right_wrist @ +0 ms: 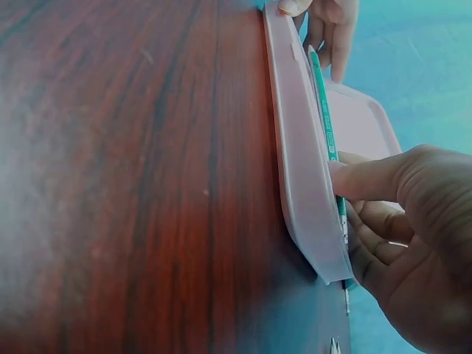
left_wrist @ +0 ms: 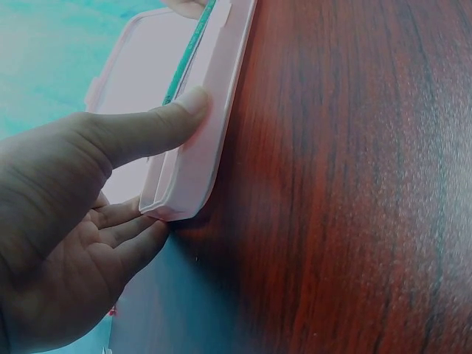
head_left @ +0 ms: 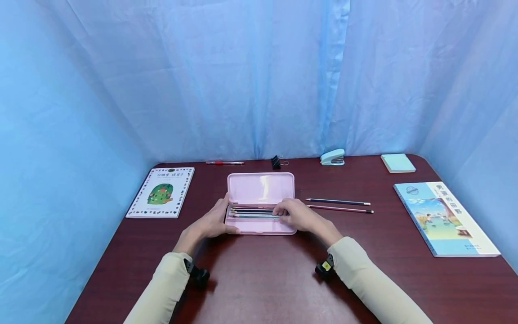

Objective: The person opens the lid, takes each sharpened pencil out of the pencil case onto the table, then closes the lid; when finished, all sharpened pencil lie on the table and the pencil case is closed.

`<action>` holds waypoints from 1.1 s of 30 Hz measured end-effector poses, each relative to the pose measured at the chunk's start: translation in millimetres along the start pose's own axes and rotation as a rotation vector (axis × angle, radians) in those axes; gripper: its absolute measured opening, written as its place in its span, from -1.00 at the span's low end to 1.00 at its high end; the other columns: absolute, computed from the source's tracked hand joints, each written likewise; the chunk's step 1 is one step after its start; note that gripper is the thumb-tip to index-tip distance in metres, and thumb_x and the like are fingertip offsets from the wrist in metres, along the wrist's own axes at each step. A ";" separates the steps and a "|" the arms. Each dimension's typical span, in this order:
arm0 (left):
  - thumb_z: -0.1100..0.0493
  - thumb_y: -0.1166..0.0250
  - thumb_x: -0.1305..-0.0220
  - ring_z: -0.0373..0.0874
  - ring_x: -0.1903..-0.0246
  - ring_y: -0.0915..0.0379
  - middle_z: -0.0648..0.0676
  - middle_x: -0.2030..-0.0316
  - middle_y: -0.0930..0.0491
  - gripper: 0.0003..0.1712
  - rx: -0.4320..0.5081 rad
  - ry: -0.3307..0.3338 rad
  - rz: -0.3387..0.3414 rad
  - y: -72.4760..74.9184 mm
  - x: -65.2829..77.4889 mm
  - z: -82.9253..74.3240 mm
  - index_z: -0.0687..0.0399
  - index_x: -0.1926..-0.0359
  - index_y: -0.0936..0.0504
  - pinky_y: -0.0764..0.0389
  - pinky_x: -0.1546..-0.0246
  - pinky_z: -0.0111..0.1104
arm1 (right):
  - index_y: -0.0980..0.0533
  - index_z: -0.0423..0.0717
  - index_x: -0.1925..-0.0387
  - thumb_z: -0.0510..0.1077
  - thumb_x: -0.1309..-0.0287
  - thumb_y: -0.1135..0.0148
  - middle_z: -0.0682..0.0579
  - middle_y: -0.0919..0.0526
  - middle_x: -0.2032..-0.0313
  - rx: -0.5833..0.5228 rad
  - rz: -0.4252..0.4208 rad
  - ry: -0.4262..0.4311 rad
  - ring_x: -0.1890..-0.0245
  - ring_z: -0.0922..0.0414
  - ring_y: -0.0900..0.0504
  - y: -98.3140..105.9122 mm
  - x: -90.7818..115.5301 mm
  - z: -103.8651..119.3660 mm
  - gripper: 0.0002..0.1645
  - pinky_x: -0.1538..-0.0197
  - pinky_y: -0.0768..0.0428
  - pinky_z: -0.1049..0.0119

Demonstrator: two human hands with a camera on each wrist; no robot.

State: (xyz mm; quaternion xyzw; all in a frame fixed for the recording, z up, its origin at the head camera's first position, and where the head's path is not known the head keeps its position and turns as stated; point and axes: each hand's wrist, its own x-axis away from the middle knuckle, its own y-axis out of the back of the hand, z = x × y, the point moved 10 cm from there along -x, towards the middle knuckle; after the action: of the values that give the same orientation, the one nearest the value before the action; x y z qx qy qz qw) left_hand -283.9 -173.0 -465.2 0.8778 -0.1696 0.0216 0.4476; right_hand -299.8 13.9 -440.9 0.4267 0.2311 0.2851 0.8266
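A pink pencil case (head_left: pixel 263 232) lies with its lid raised at the back and several pencils inside. My left hand (head_left: pixel 213 220) holds the case's left end. In the left wrist view, its thumb (left_wrist: pixel 166 129) presses on the front rim while the other fingers lie along the end wall. Over the right half of the case, my right hand (head_left: pixel 297 215) pinches a green pencil (right_wrist: pixel 324 107) close to its far end, between thumb and fingers. That pencil lies lengthwise at the front rim of the case. The right hand hides the right ends of the pencils in the head view.
Two pencils, one dark blue (head_left: pixel 337 201) and one red (head_left: pixel 340 208), lie right of the case. Behind stand a red pen (head_left: pixel 225 163), binder clip (head_left: pixel 276 162) and stapler (head_left: pixel 332 157). Books (head_left: pixel 160 192) flank both sides; sticky notes (head_left: pixel 398 163) lie back right.
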 end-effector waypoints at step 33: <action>-0.10 -0.49 0.16 -0.08 -0.24 -0.04 0.14 -0.29 -0.07 0.38 0.012 -0.015 -0.003 0.5 0.3 -2.9 -0.01 -0.45 0.32 -0.11 -0.26 -0.15 | -0.64 0.12 0.19 -0.05 -0.18 -0.19 0.14 -0.62 0.20 -0.009 -0.217 -0.315 0.19 0.15 -0.49 102.7 158.0 -126.8 -0.81 0.15 -0.44 0.18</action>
State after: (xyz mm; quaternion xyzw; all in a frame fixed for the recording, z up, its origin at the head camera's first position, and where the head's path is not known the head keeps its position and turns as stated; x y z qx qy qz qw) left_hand -283.4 -171.0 -463.0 0.8807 -0.1713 0.0153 0.4413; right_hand -291.8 240.8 -443.9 0.4352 0.1422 0.1249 0.8802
